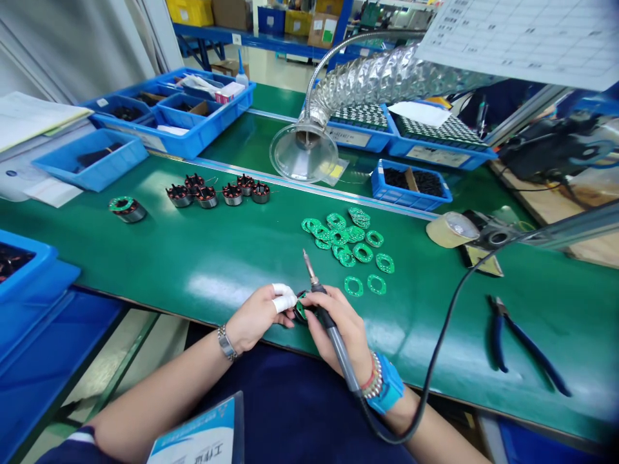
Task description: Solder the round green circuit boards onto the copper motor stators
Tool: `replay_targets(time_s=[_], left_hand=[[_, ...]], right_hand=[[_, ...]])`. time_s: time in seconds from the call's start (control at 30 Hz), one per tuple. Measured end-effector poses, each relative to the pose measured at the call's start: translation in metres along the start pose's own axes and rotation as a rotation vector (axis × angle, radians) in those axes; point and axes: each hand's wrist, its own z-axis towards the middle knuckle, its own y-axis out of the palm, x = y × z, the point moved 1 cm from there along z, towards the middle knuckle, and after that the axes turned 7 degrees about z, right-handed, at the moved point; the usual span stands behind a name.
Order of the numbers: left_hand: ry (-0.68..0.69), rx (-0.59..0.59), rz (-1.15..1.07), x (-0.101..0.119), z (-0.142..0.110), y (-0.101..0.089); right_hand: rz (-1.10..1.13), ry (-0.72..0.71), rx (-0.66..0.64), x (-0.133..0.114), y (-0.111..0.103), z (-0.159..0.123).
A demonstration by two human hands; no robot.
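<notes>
My left hand, with white tape on two fingers, pinches a small motor stator topped by a green ring board at the table's near edge. My right hand also touches that part and grips a soldering iron, its tip pointing up and away. The iron's black cable loops off to the right. A pile of green ring boards lies just beyond my hands. Several wound stators stand further left, and one stator with a green board sits apart.
A fume hood on a foil hose hangs over the mat. Blue bins line the back, a tape roll and blue-handled pliers lie right. A blue tray sits at left.
</notes>
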Motion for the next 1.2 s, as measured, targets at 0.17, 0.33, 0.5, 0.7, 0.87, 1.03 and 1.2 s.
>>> replay_targets(time_s=[0.17, 0.33, 0.5, 0.7, 0.87, 1.03, 1.2], left_hand=[[0.023, -0.043, 0.023, -0.001, 0.000, -0.003], [0.037, -0.061, 0.030, 0.001, -0.002, -0.003], [0.038, -0.051, 0.013, 0.002, -0.002, -0.002], [0.006, -0.071, 0.028, 0.002, -0.001, -0.002], [-0.004, -0.071, 0.001, 0.001, -0.001, -0.002], [0.006, -0.061, 0.008, 0.000, 0.000, -0.002], [0.020, -0.049, 0.027, -0.001, 0.000, -0.003]], right_hand=[[-0.026, 0.058, 0.075, 0.006, -0.006, -0.003], [-0.047, 0.074, 0.034, 0.001, -0.007, -0.004], [-0.059, 0.054, -0.060, -0.001, -0.004, -0.006], [-0.040, 0.090, -0.110, 0.008, -0.006, -0.007], [0.006, 0.057, -0.110, 0.004, -0.016, -0.005], [0.032, 0.041, 0.050, -0.011, -0.043, -0.011], [0.104, 0.165, 0.043, -0.013, -0.057, -0.014]])
